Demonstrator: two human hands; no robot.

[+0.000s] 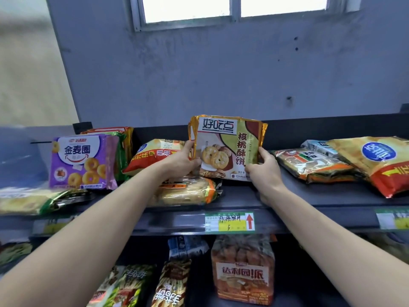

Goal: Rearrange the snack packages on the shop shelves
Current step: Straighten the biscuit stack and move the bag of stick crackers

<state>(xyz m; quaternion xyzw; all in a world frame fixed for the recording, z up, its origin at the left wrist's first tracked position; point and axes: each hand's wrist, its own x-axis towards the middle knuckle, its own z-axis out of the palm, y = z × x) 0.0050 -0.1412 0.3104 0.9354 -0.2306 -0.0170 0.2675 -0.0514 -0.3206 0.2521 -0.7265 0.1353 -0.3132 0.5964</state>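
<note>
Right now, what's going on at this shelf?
A person holds a gold-edged cookie package upright over the upper shelf, left hand gripping its left edge and right hand its lower right corner. Whether it already rests on the shelf is unclear. A purple ring-cookie package stands to the left, a bread package lies flat just below the left hand, and other snack bags lie flat to the right.

The gold-edged walnut cookie pack (228,147) stands upright at the middle of the top shelf (309,196), front facing out (cookies pictured), gripped at its side edges by the left hand (181,162) and right hand (265,171). A purple ring-biscuit pack (83,161) stands near the shelf's left end.
</note>
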